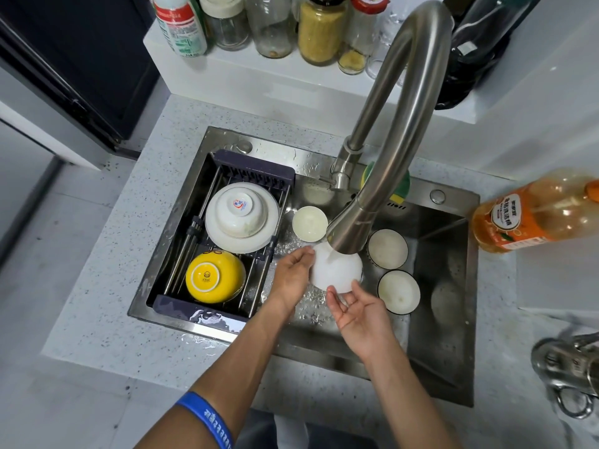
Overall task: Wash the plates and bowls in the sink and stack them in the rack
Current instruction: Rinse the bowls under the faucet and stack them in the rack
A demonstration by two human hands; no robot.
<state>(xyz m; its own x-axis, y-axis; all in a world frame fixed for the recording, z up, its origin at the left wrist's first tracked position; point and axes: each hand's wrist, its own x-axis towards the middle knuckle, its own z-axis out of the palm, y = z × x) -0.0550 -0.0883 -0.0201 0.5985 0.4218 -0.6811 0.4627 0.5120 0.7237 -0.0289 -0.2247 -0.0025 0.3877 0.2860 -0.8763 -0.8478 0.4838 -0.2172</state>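
Note:
Water from the faucet [389, 124] runs over a white bowl [337, 270] turned bottom-up above the sink [447, 335]. My left hand [293, 273] grips the bowl's left side, thumb hidden. My right hand [353, 306] lies palm-up with relaxed fingers touching the bowl's near edge. Three small white bowls stand in the basin: one behind [309, 222], two at the right [387, 247] [398, 291]. The dark rack [227, 163] across the sink's left half holds a white plate [243, 241] with an inverted white bowl [241, 210] on it, and an inverted yellow bowl [214, 277].
A yellow-green sponge [400, 189] sits behind the faucet. An orange dish-soap bottle [531, 215] lies on the counter at the right, with a metal pot [570, 367] nearer me. Several jars [321, 30] stand on the white shelf behind the sink.

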